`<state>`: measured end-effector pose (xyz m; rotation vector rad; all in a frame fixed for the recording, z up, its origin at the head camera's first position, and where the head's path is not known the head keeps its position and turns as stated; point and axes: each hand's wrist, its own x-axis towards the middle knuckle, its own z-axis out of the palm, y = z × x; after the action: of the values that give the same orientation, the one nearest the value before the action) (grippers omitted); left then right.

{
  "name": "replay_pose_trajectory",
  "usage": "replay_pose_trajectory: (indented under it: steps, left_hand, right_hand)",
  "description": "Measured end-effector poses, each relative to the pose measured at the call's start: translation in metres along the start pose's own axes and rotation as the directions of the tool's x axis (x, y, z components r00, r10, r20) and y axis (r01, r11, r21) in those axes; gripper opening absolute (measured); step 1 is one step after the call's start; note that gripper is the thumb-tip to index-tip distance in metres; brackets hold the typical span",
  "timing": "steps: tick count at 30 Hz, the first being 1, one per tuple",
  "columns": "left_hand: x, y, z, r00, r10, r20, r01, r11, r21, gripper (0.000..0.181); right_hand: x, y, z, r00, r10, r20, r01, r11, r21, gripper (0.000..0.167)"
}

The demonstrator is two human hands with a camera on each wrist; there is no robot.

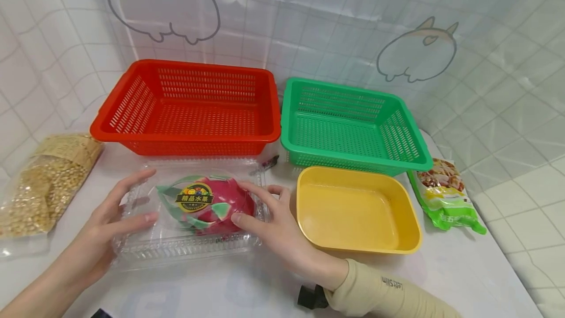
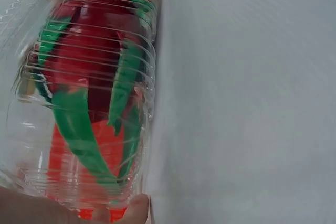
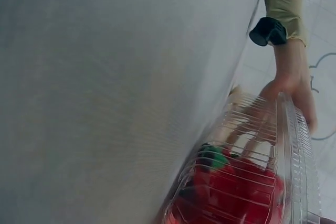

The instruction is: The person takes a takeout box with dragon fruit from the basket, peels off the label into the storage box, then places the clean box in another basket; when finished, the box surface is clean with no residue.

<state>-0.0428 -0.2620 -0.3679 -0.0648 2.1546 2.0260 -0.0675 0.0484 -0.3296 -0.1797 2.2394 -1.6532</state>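
In the head view a pink dragon fruit [image 1: 231, 198] with green scales and a black, gold-lettered label lies in a clear ribbed plastic container [image 1: 190, 251]. My left hand [image 1: 97, 229] grips the container's left end, thumb over the top and fingers along the side. My right hand [image 1: 280, 232] holds the right end, its thumb and forefinger over the fruit's edge. Whether those fingertips touch the fruit or only the plastic, I cannot tell. In the right wrist view, left-hand fingers [image 3: 252, 137] show through the ribbed plastic.
Behind the container stands a red basket [image 1: 198, 137], with a green basket [image 1: 353, 158] beside it. A yellow tub [image 1: 359, 210] sits right of my right hand. A bag of pale kernels [image 1: 53, 180] lies at left, a green-and-white food packet [image 1: 446, 193] at right.
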Motion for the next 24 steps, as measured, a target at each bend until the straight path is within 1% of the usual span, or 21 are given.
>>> replay_pose_trajectory:
  steps: [4,7,12,15,18,20,24]
  left_hand:
    - [0.0002,0.0005,-0.0002,1.0,-0.008,0.004,0.008,1.0,-0.009,0.074]
    - [0.0001,0.0006,-0.0004,1.0,0.0,0.005,0.0,1.0,-0.015,0.074]
    - [-0.0016,-0.0009,-0.0005,0.999,0.049,0.002,-0.049,0.998,-0.027,0.075]
    - [-0.0025,-0.0018,-0.0006,0.998,0.065,0.002,-0.065,0.997,-0.031,0.075]
    - [-0.0029,-0.0018,-0.0003,0.999,0.052,0.004,-0.051,0.998,-0.024,0.074]
    - [-0.0031,-0.0016,0.0,0.999,0.045,0.006,-0.045,0.999,-0.018,0.074]
    - [-0.0037,-0.0015,0.0008,0.999,0.054,0.002,-0.054,0.999,-0.005,0.074]
  right_hand:
    - [0.0014,0.0019,-0.0008,1.0,0.002,0.007,-0.002,1.0,0.001,0.049]
    - [0.002,0.003,-0.0011,1.0,-0.003,0.007,0.004,1.0,-0.011,0.049]
    - [0.0015,0.0043,-0.0007,1.0,-0.029,0.004,0.029,0.999,-0.03,0.049]
    - [0.0002,0.0048,-0.0006,0.997,-0.082,-0.018,0.08,0.995,-0.058,0.049]
    - [-0.0014,0.0053,-0.0006,0.989,-0.144,-0.037,0.141,0.987,-0.073,0.048]
    - [-0.0025,0.005,-0.0004,0.982,-0.181,-0.048,0.177,0.98,-0.087,0.047]
    - [-0.0058,-0.0001,-0.0003,0.965,-0.255,-0.061,0.247,0.962,-0.119,0.043]
